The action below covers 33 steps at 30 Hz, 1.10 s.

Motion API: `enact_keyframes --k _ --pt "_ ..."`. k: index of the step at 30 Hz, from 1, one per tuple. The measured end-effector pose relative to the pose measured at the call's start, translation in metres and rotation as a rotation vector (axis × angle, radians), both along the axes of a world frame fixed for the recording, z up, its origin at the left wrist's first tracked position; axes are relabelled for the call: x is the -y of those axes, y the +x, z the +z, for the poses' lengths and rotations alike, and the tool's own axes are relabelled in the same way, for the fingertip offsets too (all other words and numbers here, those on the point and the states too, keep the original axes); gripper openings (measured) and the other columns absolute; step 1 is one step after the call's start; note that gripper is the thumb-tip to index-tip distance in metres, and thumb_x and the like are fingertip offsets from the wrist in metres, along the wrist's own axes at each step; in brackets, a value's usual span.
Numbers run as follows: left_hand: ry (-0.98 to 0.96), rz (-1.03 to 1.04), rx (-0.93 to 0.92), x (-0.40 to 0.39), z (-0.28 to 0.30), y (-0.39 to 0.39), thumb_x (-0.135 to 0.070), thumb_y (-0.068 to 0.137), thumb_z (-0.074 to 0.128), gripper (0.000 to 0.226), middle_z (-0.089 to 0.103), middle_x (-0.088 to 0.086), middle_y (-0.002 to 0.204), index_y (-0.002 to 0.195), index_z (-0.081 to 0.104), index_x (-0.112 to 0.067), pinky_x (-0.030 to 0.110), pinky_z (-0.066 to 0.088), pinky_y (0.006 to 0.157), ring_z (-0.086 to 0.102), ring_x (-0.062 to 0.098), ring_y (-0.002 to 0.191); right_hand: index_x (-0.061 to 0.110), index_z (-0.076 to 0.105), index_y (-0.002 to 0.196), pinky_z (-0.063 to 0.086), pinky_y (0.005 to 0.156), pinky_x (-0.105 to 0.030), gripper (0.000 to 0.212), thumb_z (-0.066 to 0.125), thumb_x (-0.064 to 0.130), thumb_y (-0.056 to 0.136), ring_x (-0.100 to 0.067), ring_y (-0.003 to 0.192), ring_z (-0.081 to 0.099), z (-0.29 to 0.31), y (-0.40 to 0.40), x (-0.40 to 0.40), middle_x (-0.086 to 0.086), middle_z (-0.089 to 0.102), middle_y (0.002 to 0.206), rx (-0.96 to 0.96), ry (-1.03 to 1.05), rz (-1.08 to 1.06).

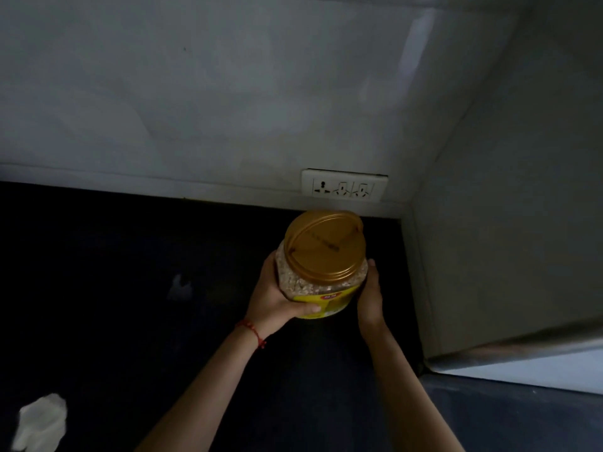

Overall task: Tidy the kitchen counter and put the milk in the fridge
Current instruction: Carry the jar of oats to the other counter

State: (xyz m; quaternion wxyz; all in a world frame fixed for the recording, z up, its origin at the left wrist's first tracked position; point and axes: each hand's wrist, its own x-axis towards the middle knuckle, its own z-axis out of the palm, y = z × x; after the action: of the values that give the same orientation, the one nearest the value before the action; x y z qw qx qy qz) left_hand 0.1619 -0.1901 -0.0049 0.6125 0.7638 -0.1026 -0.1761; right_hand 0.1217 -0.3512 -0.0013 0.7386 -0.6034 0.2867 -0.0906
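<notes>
- A dark counter (130, 288) met a pale wall bearing a socket plate (344, 185).
- Left hand (277, 295) and right hand (370, 296) had fingers clamped on a gold-lidded oats jar (321, 265).

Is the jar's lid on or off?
On. The gold lid sits seated over the mouth of the jar, rim flush all round, while both hands grip its sides.

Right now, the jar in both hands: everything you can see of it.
The jar is clear plastic, filled with pale flakes that look like oats, with a yellow label low on its body. Its gold screw lid is on. It tilts slightly toward the camera, held between the left hand and right hand over the dark counter, near the corner below the wall socket.
</notes>
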Motion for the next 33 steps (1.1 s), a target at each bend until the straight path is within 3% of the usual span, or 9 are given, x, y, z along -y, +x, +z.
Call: enact_keyframes --k 2,4,7,11,18,21,25,27,33 --pt "0.031 -0.001 0.007 0.0 0.004 -0.002 -0.039 0.034 0.085 0.103 0.043 -0.019 0.125 0.116 0.025 -0.057 0.003 0.041 0.087 0.044 -0.008 0.115 0.027 0.059 0.098 0.045 0.061 0.001 0.039 0.021 0.035 0.098 0.003 0.088 0.056 0.003 0.001 -0.004 0.01 0.062 0.095 -0.003 0.044 0.011" --pt "0.03 0.028 0.033 -0.001 0.006 -0.008 -0.04 0.035 0.085 0.103 0.045 -0.02 0.125 0.118 0.027 -0.055 0.002 0.042 0.087 0.045 -0.008 0.115 0.027 0.058 0.097 0.043 0.056 0.002 0.039 0.02 0.037 0.098 0.003 0.084 0.054 0.01 -0.001 -0.004 0.011 0.061 0.091 -0.007 0.038 0.043" --pt "-0.042 0.116 0.019 -0.003 0.003 -0.021 -0.041 0.033 0.088 0.109 0.051 -0.005 0.13 0.129 0.036 -0.035 0.029 0.047 0.097 0.05 0.008 0.12 0.026 0.057 0.105 0.045 0.061 -0.002 0.041 0.02 0.041 0.097 0.0 0.089 0.056 0.016 -0.009 -0.001 0.012 0.062 0.091 -0.034 0.022 0.097" --pt "-0.167 0.175 -0.07 -0.001 0.02 -0.038 -0.046 0.036 0.089 0.095 0.06 0.013 0.12 0.119 0.05 -0.022 0.051 0.055 0.084 0.062 0.026 0.107 0.033 0.061 0.106 0.048 0.08 -0.016 0.054 0.02 0.061 0.085 -0.003 0.101 0.062 0.024 -0.03 0.0 0.008 0.067 0.105 -0.031 -0.02 0.254" --pt "-0.295 0.291 -0.128 -0.019 0.082 -0.07 -0.063 0.035 0.08 0.096 0.069 0.015 0.105 0.111 0.057 -0.01 0.036 0.06 0.073 0.07 0.025 0.092 0.02 0.049 0.122 0.057 0.07 -0.023 0.089 0.063 0.075 0.053 -0.016 0.094 0.069 0.064 -0.073 -0.028 -0.002 0.072 0.103 0.117 -0.006 0.398" --pt "-0.332 0.379 -0.096 -0.038 0.101 -0.097 -0.063 0.037 0.078 0.088 0.071 0.011 0.102 0.109 0.06 -0.014 0.029 0.059 0.067 0.07 0.022 0.09 0.017 0.045 0.125 0.056 0.063 -0.02 0.083 0.067 0.057 0.056 -0.015 0.088 0.07 0.081 -0.083 -0.046 -0.001 0.072 0.097 0.17 0.064 0.459" --pt "-0.342 0.576 -0.069 -0.073 0.116 -0.139 -0.052 0.042 0.077 0.066 0.074 0.002 0.094 0.1 0.063 -0.024 0.022 0.057 0.061 0.071 0.017 0.085 0.021 0.044 0.125 0.056 0.061 -0.02 0.103 0.074 0.069 0.039 -0.017 0.088 0.071 0.098 -0.099 -0.083 -0.001 0.072 0.099 0.181 0.102 0.569" --pt "-0.338 0.674 -0.054 -0.098 0.121 -0.162 -0.05 0.047 0.071 0.052 0.075 -0.004 0.088 0.094 0.063 -0.029 0.018 0.055 0.058 0.071 0.013 0.082 0.022 0.045 0.124 0.055 0.061 -0.02 0.102 0.074 0.069 0.039 -0.016 0.088 0.071 0.103 -0.11 -0.108 -0.001 0.072 0.099 0.179 0.117 0.644" --pt "-0.31 1.0 -0.031 -0.192 0.125 -0.246 -0.044 0.055 0.072 0.059 0.072 0.003 0.096 0.108 0.061 -0.019 0.026 0.058 0.066 0.071 0.015 0.084 0.026 0.048 0.118 0.055 0.059 -0.019 0.073 0.066 0.052 0.052 -0.011 0.086 0.07 0.113 -0.157 -0.207 0.002 0.07 0.098 0.168 0.15 0.895"
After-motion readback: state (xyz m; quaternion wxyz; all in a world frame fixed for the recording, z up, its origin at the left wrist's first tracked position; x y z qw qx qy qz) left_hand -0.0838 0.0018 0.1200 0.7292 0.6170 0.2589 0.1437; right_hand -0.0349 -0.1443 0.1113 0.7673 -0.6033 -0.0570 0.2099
